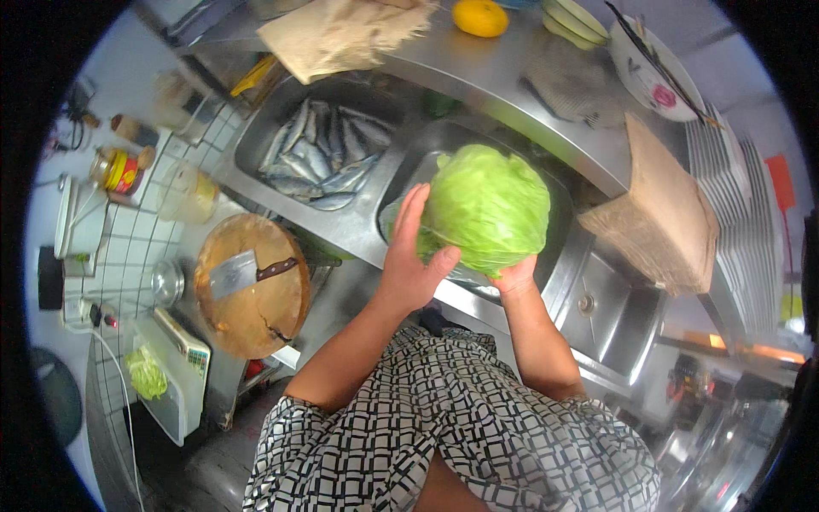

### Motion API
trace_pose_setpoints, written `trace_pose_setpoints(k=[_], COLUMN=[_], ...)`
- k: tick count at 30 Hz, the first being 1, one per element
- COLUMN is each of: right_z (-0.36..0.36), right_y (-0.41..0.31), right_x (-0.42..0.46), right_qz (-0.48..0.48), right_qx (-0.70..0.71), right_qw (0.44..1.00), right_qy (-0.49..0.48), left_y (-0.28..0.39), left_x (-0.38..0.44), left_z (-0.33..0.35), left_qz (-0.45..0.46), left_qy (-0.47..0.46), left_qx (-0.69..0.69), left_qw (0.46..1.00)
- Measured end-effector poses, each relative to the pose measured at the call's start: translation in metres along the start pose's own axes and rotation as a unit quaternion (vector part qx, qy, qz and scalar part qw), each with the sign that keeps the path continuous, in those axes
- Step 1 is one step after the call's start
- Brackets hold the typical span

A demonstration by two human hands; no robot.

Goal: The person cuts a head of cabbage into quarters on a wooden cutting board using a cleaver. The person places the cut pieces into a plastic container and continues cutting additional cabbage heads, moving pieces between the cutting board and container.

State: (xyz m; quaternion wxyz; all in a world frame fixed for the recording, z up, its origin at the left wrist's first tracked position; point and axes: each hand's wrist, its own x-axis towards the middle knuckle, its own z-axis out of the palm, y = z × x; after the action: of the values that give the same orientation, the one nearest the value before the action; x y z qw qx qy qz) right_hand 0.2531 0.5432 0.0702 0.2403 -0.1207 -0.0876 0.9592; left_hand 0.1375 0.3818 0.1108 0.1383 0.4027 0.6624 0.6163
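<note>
A green cabbage head is held above the middle basin of a stainless steel sink. My right hand supports it from below, its fingers hidden beneath the leaves. On the cabbage's left side, my left hand is raised with the fingers stretched and the thumb apart; whether its palm touches the leaves cannot be told. Beneath the cabbage the basin is partly hidden. Several silvery fish lie in the left basin.
A cleaver rests on a round wooden chopping block at the left. Beyond the sink runs a steel shelf with an orange fruit, a cloth and a bowl. A cardboard piece juts over the right basin.
</note>
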Motion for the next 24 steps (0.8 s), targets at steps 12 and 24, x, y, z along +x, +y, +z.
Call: trace_pose_setpoints(k=[12, 24], right_z=[0.083, 0.117], right_y=[0.113, 0.251], right_x=[0.007, 0.015], right_qz=[0.04, 0.219], right_qx=[-0.444, -0.444], right_qw=[0.883, 0.848], right_qy=[-0.147, -0.187], left_y=[-0.046, -0.045], left_x=[-0.039, -0.129], left_z=[-0.174, -0.243], left_qz=[-0.158, -0.096], left_qy=[0.265, 0.297], left_qx=[-0.606, -0.636], left_qw=[0.733, 0.706])
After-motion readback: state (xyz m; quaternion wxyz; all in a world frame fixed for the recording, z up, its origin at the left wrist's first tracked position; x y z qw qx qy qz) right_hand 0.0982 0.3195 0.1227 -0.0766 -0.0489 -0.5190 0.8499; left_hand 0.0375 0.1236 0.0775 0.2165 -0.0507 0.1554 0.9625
